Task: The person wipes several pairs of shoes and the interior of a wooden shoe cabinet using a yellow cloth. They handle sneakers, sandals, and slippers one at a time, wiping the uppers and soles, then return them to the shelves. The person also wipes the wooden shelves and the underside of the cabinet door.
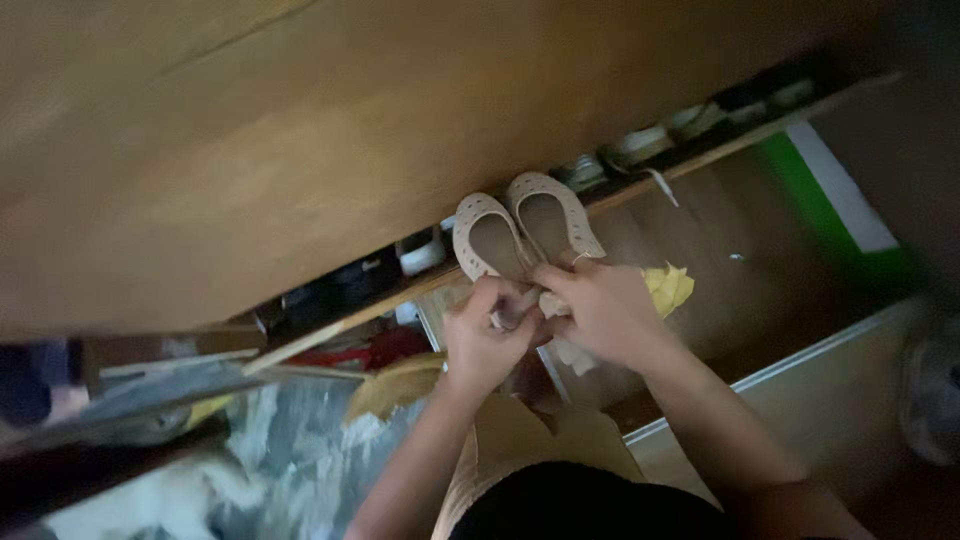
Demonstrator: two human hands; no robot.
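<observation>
1. Nearest, at the bottom edge, the person's dark clothing and two bare forearms reach up into the scene.
2. Low at the left lies a pale, crumpled sheet, too blurred to tell more.
3. The left hand has its fingers closed on the heel end of the left shoe.
4. The right hand touches the left one, fingers curled around the heel end of the right shoe.
5. The shoes, a pair of pale perforated flats, lie side by side, toes pointing far, at the edge of a shelf.
6. Just right of the right hand sits a yellow crumpled scrap on the brown floor.
7. Farther right, a green and white board lies against the floor.
8. The shelf, a long dark slot under a wide wooden panel, holds more shoes: pale ones to the right, dark ones to the left, blurred.
</observation>
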